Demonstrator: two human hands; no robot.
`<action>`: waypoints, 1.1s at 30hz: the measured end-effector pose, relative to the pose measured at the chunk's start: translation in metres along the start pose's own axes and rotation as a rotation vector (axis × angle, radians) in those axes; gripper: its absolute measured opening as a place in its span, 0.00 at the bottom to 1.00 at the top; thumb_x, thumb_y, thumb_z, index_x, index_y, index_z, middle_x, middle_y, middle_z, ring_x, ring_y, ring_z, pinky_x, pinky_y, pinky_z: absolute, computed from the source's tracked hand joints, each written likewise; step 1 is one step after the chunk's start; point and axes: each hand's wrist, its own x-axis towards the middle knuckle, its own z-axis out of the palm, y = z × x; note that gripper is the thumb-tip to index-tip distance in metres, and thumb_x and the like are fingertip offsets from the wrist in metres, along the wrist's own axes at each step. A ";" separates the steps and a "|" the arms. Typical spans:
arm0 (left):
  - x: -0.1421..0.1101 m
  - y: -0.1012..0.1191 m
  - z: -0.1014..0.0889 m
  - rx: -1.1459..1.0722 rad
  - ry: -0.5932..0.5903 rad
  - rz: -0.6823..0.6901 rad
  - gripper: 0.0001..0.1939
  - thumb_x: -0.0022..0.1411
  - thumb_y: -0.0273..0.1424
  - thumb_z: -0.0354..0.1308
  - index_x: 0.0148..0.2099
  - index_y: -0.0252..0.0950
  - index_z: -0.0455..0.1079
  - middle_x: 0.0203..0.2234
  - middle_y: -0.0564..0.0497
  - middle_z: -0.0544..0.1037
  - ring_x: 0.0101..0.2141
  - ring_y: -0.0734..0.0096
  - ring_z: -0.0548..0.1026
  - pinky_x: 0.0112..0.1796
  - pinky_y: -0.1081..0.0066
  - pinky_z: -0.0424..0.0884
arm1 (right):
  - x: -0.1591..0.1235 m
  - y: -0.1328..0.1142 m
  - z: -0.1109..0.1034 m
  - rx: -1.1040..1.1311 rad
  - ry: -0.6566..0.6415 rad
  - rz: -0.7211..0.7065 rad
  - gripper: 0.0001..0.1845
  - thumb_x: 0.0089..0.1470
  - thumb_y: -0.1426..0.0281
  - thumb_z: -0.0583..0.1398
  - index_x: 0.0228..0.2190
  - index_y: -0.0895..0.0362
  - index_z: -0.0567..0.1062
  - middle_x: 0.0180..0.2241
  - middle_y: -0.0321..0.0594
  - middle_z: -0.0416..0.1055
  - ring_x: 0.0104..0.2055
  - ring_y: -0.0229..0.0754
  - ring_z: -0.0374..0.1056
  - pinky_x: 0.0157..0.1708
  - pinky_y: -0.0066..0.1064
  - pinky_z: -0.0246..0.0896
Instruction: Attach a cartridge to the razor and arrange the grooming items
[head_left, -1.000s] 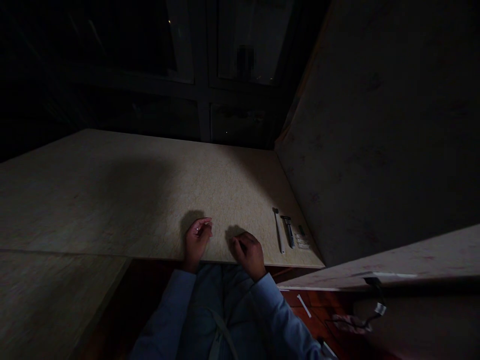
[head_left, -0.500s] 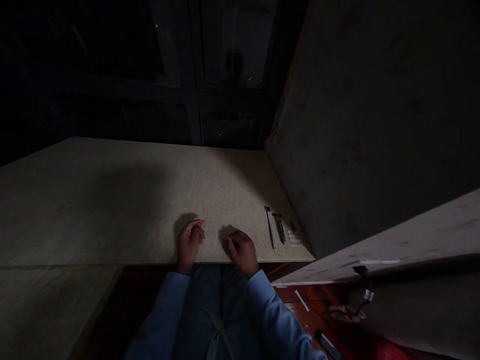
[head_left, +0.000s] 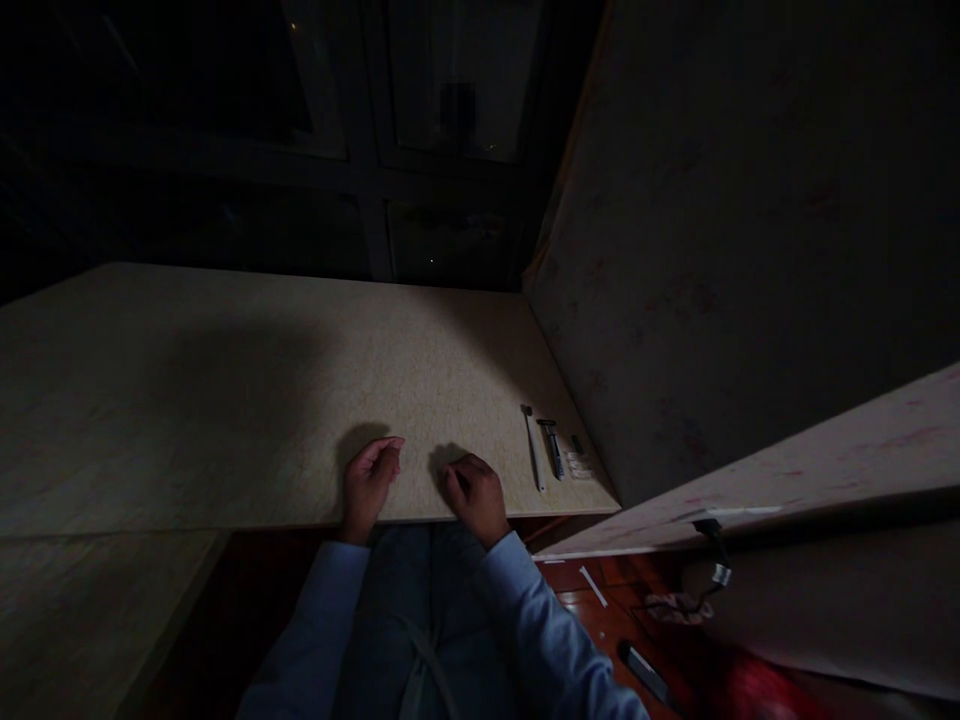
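My left hand point(head_left: 373, 474) rests near the front edge of the pale tabletop point(head_left: 435, 370), its fingers loosely curled with the thumb against them. A short gap to the right, my right hand point(head_left: 477, 490) is bent into a loose fist, and I see nothing in either hand. Beyond the right hand lies a white toothbrush point(head_left: 535, 450) with a dark head. Beside it is a razor point(head_left: 553, 452) with a dark handle. Nearest the wall sits a small clear packet point(head_left: 578, 464), its contents too dim to make out.
A patterned wall point(head_left: 712, 300) bounds the table on the right, and a dark window point(head_left: 450, 230) stands behind it. On the reddish floor are a white strip point(head_left: 593, 586), a dark oblong object point(head_left: 646, 672) and a black cable point(head_left: 712, 550). Another pale surface point(head_left: 90, 620) adjoins at lower left.
The view has swung slightly right, so the hands, table and toiletries appear farther left. The hands keep nearly the same pose. More of the floor and something red show at lower right.
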 end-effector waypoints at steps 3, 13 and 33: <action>0.000 -0.001 -0.001 0.063 -0.031 -0.005 0.20 0.55 0.46 0.62 0.38 0.33 0.78 0.18 0.56 0.71 0.21 0.74 0.67 0.24 0.74 0.64 | 0.000 -0.001 0.000 0.004 0.012 0.003 0.15 0.65 0.67 0.56 0.29 0.56 0.78 0.29 0.43 0.74 0.32 0.44 0.71 0.34 0.32 0.65; 0.001 -0.004 -0.001 0.069 -0.030 0.005 0.20 0.54 0.45 0.62 0.40 0.33 0.81 0.23 0.51 0.77 0.23 0.72 0.70 0.25 0.73 0.66 | 0.001 0.002 0.001 0.019 0.039 0.020 0.16 0.65 0.67 0.56 0.27 0.56 0.78 0.28 0.42 0.72 0.31 0.43 0.70 0.32 0.32 0.62; 0.000 0.001 -0.001 0.134 0.031 0.039 0.13 0.50 0.38 0.56 0.30 0.37 0.78 0.18 0.54 0.72 0.19 0.73 0.66 0.21 0.74 0.61 | 0.008 0.002 -0.001 0.190 0.121 0.111 0.16 0.62 0.67 0.57 0.26 0.56 0.80 0.27 0.42 0.75 0.31 0.43 0.71 0.32 0.32 0.63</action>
